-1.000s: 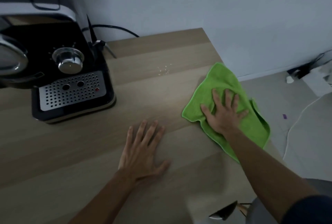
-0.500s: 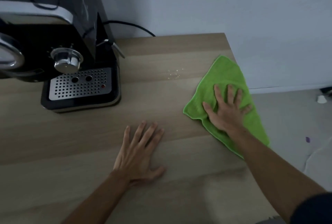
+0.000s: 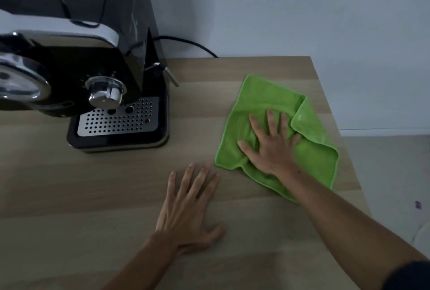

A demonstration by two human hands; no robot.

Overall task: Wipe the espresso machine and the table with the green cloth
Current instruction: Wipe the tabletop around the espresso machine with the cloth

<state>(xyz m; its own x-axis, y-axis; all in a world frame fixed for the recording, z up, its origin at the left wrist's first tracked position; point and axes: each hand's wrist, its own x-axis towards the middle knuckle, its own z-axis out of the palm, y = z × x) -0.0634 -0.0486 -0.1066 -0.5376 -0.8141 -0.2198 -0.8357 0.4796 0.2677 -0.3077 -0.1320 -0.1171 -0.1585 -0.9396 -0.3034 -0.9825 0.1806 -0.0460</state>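
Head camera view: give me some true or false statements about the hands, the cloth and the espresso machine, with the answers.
1. The right hand presses flat on the green cloth. True.
2. The left hand grips a corner of the cloth. False: it lies flat on the bare table, fingers straight, holding nothing.
3. The espresso machine stands to the left of the cloth. True.
4. The cloth lies on the machine's drip tray. False: it lies on the table, to the right of the machine.
5. A black cable runs behind the machine by the wall. True.
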